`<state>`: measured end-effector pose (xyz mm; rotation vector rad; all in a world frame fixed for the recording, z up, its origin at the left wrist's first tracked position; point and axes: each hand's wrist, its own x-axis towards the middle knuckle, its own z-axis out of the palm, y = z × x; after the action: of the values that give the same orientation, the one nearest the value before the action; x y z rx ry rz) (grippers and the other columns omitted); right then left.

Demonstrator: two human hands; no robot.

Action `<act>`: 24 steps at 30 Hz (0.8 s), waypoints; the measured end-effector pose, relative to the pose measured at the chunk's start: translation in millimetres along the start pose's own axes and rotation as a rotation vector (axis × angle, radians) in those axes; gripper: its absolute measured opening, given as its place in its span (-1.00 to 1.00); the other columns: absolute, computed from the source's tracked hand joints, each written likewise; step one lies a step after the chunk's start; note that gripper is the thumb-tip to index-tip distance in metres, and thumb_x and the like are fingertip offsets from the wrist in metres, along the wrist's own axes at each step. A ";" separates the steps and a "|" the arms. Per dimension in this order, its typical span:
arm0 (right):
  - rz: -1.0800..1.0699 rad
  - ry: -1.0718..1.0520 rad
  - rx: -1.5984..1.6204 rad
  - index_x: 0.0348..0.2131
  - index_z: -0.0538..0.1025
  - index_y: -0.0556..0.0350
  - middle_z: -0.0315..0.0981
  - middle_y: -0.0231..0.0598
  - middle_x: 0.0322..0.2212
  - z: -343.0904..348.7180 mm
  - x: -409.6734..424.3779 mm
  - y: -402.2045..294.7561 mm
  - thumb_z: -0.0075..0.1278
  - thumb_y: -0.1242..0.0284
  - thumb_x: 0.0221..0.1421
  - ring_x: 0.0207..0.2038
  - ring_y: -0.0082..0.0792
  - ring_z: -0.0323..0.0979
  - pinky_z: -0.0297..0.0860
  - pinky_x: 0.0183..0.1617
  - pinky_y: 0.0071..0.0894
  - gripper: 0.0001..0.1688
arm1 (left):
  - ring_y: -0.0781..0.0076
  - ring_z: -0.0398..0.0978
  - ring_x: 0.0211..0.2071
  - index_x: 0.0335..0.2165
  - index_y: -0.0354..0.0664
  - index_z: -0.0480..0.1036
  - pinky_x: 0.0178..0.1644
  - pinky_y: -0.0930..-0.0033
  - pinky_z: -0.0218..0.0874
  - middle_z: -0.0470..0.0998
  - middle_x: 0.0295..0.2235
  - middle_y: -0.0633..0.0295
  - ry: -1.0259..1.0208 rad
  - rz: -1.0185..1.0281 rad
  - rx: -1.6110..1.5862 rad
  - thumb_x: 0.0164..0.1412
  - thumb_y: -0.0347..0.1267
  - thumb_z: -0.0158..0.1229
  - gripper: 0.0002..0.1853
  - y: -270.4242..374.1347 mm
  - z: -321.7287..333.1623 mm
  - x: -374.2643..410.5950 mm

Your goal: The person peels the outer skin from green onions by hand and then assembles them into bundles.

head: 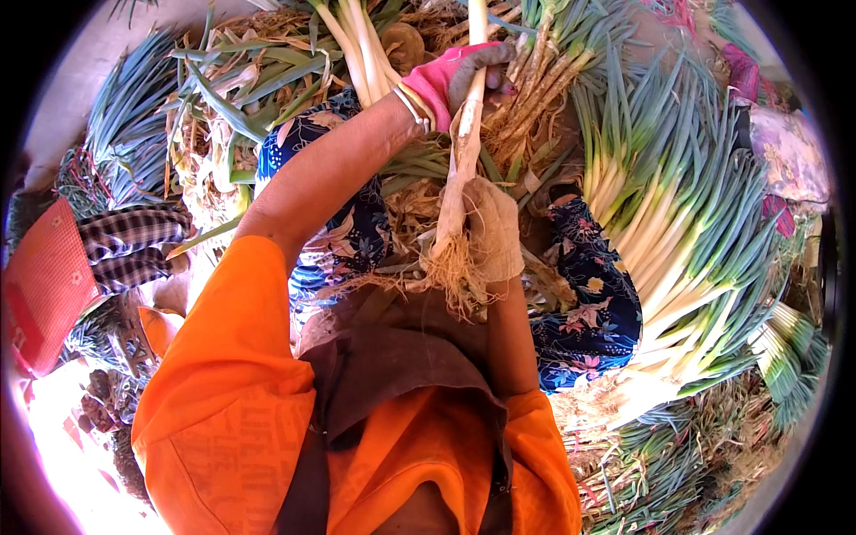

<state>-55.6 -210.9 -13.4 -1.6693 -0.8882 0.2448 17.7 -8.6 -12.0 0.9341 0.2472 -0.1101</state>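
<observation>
One long green onion [453,194] slants across my lap, its white shank upward and its tangled roots [461,274] towards me. My left hand [468,80], in a pink and grey glove with bare fingertips showing, wraps around the upper shank. Lower down, my right hand [495,231] in a pale knitted glove grips the shank just above the roots; its fingertips are partly hidden. Loose papery skin hangs along the shank. Just beyond my left hand lie unpeeled green onions [542,93] with brownish stems. Clean white stalks [361,50] lean beside my left wrist.
A large row of cleaned green onions [669,221] spreads along my right. Stripped leaves and skins [214,140] pile up at left. More bundles [134,114] lie at far left. Another person's checked sleeve [134,244] and a red patterned cloth [47,287] show at the left edge.
</observation>
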 end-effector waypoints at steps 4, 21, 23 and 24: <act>0.647 0.088 0.631 -0.45 0.50 0.18 0.35 -0.35 -0.67 -15.5 19.8 -16.7 -0.08 0.28 0.19 -0.73 -0.57 0.22 0.15 -0.69 -0.55 -0.67 | 0.39 0.52 -0.29 -0.14 -0.11 0.44 -0.19 0.31 0.38 0.36 -0.63 0.40 0.168 -0.083 0.063 0.19 -0.06 0.13 -0.59 1.3 26.3 -18.0; 0.373 -0.046 0.156 -0.39 0.43 0.28 0.30 -0.11 -0.61 -5.8 17.4 -15.4 -0.11 0.39 0.14 -0.55 -0.38 0.33 0.28 -0.46 -0.37 -0.75 | 0.42 0.52 -0.23 -0.41 -0.16 0.42 -0.15 0.22 0.39 0.43 -0.47 0.31 0.106 -0.023 0.184 0.24 -0.08 0.07 -0.64 16.9 25.4 -26.2; -0.004 0.132 -0.033 -0.35 0.44 0.25 0.31 -0.21 -0.62 -0.3 1.3 16.1 -0.12 0.41 0.14 -0.54 -0.46 0.34 0.28 -0.51 -0.40 -0.78 | 0.43 0.54 -0.25 -0.54 -0.13 0.34 -0.23 0.33 0.34 0.45 -0.48 0.27 0.053 0.072 0.137 0.22 -0.07 0.10 -0.61 19.6 20.8 -17.4; 0.330 0.170 0.296 -0.34 0.44 0.25 0.32 -0.24 -0.62 -1.6 -6.3 15.1 -0.12 0.42 0.13 -0.53 -0.48 0.34 0.28 -0.53 -0.41 -0.78 | 0.45 0.55 -0.30 -0.54 -0.13 0.35 -0.35 0.42 0.30 0.47 -0.49 0.25 0.085 0.127 0.182 0.21 -0.07 0.11 -0.61 20.0 18.0 -15.6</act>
<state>-52.7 -216.9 -28.4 -1.5244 -0.4225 0.4308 9.5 -11.5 17.8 1.1343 0.2586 0.0249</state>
